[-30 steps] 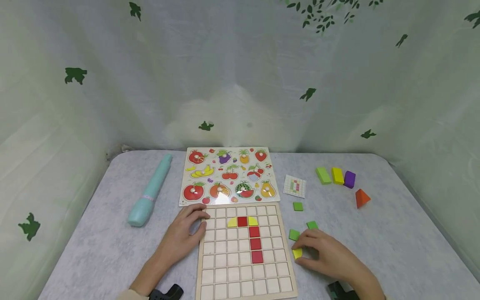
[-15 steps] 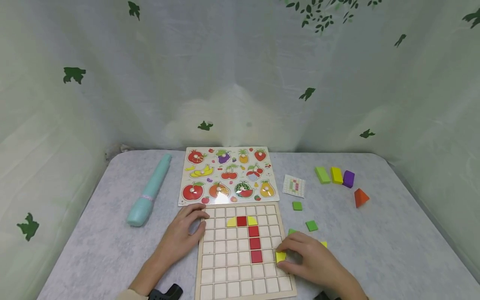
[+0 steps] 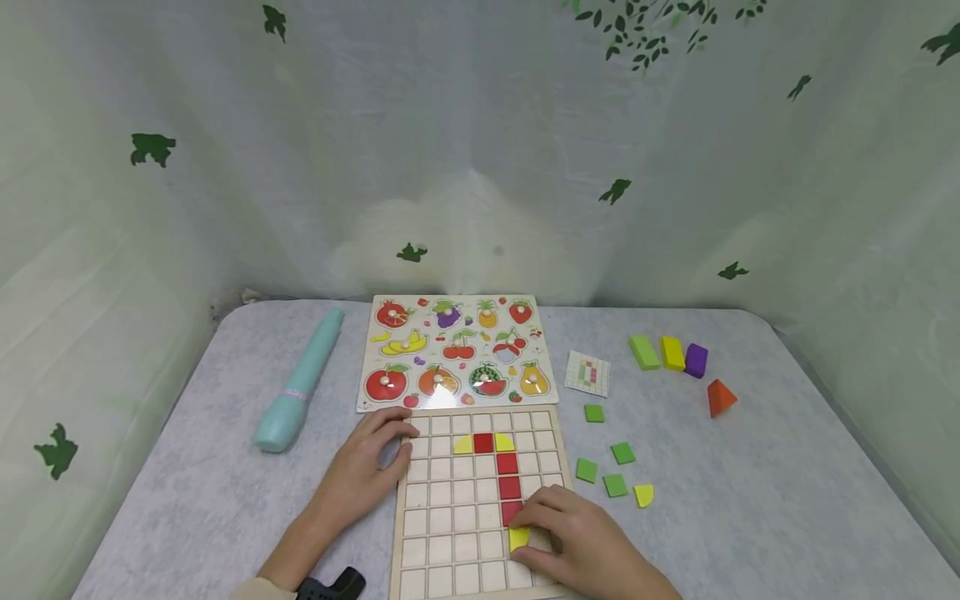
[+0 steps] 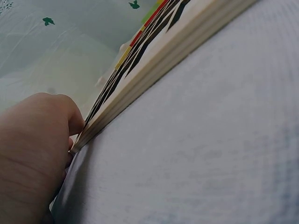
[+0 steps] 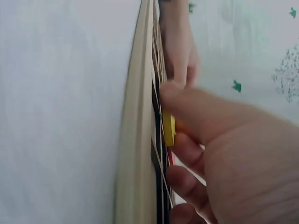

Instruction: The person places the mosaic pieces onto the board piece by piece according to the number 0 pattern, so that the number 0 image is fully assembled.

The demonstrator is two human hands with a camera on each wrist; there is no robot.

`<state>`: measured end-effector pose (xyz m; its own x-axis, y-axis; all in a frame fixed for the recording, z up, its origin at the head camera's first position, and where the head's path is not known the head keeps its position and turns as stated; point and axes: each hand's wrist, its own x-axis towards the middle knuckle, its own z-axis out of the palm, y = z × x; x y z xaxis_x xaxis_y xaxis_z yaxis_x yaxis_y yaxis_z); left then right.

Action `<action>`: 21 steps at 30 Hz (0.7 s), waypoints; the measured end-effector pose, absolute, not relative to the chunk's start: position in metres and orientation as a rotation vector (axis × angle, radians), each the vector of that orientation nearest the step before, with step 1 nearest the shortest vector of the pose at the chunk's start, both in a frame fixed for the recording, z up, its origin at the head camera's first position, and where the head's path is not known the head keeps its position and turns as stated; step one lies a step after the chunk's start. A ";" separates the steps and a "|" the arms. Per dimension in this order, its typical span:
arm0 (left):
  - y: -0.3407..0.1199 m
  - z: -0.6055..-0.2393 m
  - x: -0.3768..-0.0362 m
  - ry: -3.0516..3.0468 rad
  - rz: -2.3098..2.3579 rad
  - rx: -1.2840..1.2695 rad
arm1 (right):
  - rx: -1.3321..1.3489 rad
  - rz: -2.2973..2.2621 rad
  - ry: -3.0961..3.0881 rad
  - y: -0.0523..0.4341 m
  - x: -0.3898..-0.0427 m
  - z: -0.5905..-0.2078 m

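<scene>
yellow tile (image 3: 518, 538), small and flat, sits pinched in the right hand (image 3: 581, 542) fingers over the grid board (image 3: 450, 533), just below the red column (image 3: 510, 487). left hand (image 3: 363, 471) rests flat on the board's corner. a second ago that tile was off on the bench (image 3: 750, 500) by the green tiles (image 3: 603, 475).

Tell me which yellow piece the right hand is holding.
The yellow piece on the grid board, just below the red column, pinched by the right hand. The other loose yellow piece lies untouched on the table, beside the green squares.
</scene>
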<state>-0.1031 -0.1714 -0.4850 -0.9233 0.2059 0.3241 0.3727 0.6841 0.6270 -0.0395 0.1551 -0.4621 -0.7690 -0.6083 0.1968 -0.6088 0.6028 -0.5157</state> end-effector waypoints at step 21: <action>-0.170 -0.485 -0.103 -2.685 -1.057 -0.451 | 1.122 0.954 -2.841 0.153 -0.039 -0.462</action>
